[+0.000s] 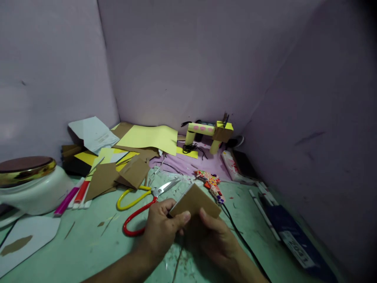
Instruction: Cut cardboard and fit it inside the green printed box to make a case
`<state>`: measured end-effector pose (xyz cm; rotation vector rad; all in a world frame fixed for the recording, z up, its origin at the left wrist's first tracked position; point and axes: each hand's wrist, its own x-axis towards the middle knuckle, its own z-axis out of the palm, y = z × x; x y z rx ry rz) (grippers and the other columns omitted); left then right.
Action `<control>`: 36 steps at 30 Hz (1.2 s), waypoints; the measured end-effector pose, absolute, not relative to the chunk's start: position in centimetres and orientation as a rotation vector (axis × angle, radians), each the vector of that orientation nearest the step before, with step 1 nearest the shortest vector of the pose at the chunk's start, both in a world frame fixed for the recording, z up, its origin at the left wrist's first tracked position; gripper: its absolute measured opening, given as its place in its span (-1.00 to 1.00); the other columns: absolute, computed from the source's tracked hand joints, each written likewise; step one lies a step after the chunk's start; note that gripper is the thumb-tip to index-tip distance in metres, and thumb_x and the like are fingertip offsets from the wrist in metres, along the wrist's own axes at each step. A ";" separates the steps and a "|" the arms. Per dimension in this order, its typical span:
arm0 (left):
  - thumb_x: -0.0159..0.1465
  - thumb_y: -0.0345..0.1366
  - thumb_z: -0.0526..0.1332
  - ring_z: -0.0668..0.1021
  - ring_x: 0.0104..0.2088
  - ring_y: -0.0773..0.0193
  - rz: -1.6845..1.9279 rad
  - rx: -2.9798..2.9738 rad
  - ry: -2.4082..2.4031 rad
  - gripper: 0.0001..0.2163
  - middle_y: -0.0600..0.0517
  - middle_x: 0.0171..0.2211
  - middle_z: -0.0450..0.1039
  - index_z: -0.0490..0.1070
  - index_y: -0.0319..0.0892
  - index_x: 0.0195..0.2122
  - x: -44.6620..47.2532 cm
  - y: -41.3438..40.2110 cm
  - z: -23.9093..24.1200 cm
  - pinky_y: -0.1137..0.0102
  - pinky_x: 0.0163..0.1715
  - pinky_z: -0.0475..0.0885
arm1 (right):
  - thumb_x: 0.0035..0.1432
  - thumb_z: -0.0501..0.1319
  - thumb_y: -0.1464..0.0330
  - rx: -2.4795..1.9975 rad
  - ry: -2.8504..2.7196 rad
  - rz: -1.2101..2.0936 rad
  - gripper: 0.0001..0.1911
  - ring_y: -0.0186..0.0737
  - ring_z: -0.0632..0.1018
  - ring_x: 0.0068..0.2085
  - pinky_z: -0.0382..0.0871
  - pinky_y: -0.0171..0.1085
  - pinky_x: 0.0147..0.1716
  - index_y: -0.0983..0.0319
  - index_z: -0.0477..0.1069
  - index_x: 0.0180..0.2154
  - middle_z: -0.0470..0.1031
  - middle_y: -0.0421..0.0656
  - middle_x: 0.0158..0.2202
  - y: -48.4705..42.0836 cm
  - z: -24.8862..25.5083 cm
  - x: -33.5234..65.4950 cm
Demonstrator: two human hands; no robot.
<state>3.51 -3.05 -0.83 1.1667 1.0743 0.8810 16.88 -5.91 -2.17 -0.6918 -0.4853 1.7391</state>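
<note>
Both hands grip one piece of brown cardboard above the near middle of the table. My left hand pinches its left edge, thumb on top. On the right side, my right hand holds the lower edge, its thumb on the face and its other fingers hidden behind. Just behind my left hand lie scissors with one yellow and one red handle, blades apart. A glue gun with a colourful pattern rests beyond the cardboard, its black cord running toward the near right.
Cardboard scraps and yellow paper pile up at the back left. A yellow paper giraffe-like figure stands at the back. On the left are a white pot-like vessel and a purple marker; a dark blue pouch lies right.
</note>
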 end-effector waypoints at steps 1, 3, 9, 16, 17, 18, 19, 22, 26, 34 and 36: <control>-0.04 -0.16 0.22 0.28 -0.63 0.37 0.873 1.207 1.094 -0.79 0.14 -0.68 0.21 0.29 -0.20 -0.59 3.6 -3.2 -1.0 0.44 -0.64 0.17 | -0.20 0.45 0.28 -0.734 -0.444 1.713 -0.67 -0.14 0.58 -0.39 0.45 -0.18 -0.30 0.25 0.54 -0.32 0.61 -0.12 -0.41 -5.9 -2.4 16.6; -0.03 -0.20 0.20 0.27 -0.61 0.36 0.872 1.326 1.115 -0.81 0.14 -0.68 0.18 0.25 -0.18 -0.62 3.7 -3.5 -1.1 0.44 -0.62 0.16 | -0.24 0.46 0.29 -0.786 -0.369 1.665 -0.66 -0.10 0.59 -0.38 0.45 -0.15 -0.27 0.26 0.53 -0.34 0.61 -0.13 -0.44 -5.7 -2.7 16.3; 0.10 -0.24 0.15 0.24 -0.59 0.36 0.836 1.712 1.145 -0.77 0.15 -0.66 0.15 0.14 -0.13 -0.63 3.5 -3.7 -0.8 0.42 -0.61 0.12 | -0.31 0.48 0.33 -0.803 -0.358 1.633 -0.63 -0.05 0.60 -0.36 0.46 -0.15 -0.28 0.27 0.54 -0.35 0.61 -0.12 -0.48 -5.3 -3.0 16.8; 0.21 -0.25 0.06 0.29 -0.58 0.33 0.789 1.916 1.167 -0.77 0.13 -0.63 0.19 0.11 -0.11 -0.57 3.1 -3.7 -1.5 0.40 -0.57 0.13 | -0.31 0.48 0.35 -0.809 -0.401 1.601 -0.66 -0.18 0.59 -0.45 0.46 -0.28 -0.39 0.28 0.56 -0.36 0.62 -0.14 -0.45 -5.4 -3.3 16.5; 0.21 -0.25 0.05 0.29 -0.58 0.33 0.786 1.918 1.163 -0.78 0.13 -0.63 0.20 0.12 -0.11 -0.57 3.2 -3.7 -1.7 0.40 -0.57 0.13 | -0.30 0.47 0.35 -0.805 -0.408 1.596 -0.66 -0.19 0.59 -0.45 0.45 -0.30 -0.39 0.29 0.56 -0.36 0.62 -0.14 -0.45 -5.4 -3.3 16.5; 0.21 -0.25 0.05 0.29 -0.59 0.33 0.785 1.917 1.161 -0.79 0.13 -0.63 0.20 0.13 -0.11 -0.56 3.2 -3.7 -1.9 0.40 -0.57 0.14 | -0.29 0.47 0.36 -0.799 -0.416 1.596 -0.67 -0.21 0.58 -0.44 0.45 -0.32 -0.39 0.29 0.56 -0.37 0.62 -0.15 -0.45 -5.5 -3.3 16.4; 0.22 -0.25 0.04 0.29 -0.58 0.33 0.787 1.913 1.157 -0.80 0.13 -0.63 0.21 0.15 -0.12 -0.55 3.3 -3.7 -1.9 0.41 -0.57 0.14 | -0.28 0.47 0.36 -0.792 -0.422 1.596 -0.68 -0.22 0.58 -0.44 0.45 -0.33 -0.39 0.29 0.56 -0.37 0.62 -0.15 -0.45 -5.5 -3.3 16.4; 0.21 -0.24 0.06 0.32 -0.57 0.33 0.744 1.925 1.138 -0.79 0.12 -0.62 0.24 0.18 -0.14 -0.56 3.2 -3.3 -1.2 0.43 -0.56 0.16 | -0.27 0.47 0.36 -0.772 -0.421 1.572 -0.68 -0.22 0.58 -0.45 0.45 -0.32 -0.40 0.27 0.55 -0.36 0.62 -0.15 -0.45 -5.4 -3.2 16.5; 0.25 -0.14 0.02 0.38 -0.56 0.28 0.451 2.135 1.195 -0.69 0.08 -0.63 0.33 0.31 -0.15 -0.57 1.2 -1.9 1.8 0.40 -0.54 0.17 | -0.28 0.47 0.36 -0.797 -0.344 1.552 -0.65 -0.09 0.60 -0.38 0.48 -0.15 -0.31 0.22 0.52 -0.33 0.61 -0.16 -0.46 -4.9 -3.0 17.3; 0.05 -0.47 0.06 0.47 -0.13 -0.10 -0.014 2.446 1.673 -0.50 -0.22 -0.14 0.42 0.29 -0.22 0.07 -3.3 -2.3 0.0 0.12 -0.25 0.36 | -0.37 0.48 0.37 -0.788 -0.229 1.523 -0.61 0.04 0.60 -0.28 0.47 0.00 -0.23 0.21 0.49 -0.37 0.60 -0.15 -0.47 -4.3 -2.2 18.4; -0.01 -0.56 0.03 0.47 -0.15 -0.05 -0.113 2.475 1.703 -0.40 -0.21 -0.15 0.41 0.23 -0.21 0.13 -2.7 -2.8 -0.7 0.17 -0.26 0.38 | -0.36 0.48 0.37 -0.775 -0.232 1.522 -0.61 0.04 0.60 -0.28 0.47 -0.01 -0.23 0.21 0.50 -0.36 0.60 -0.16 -0.47 -4.3 -2.2 18.4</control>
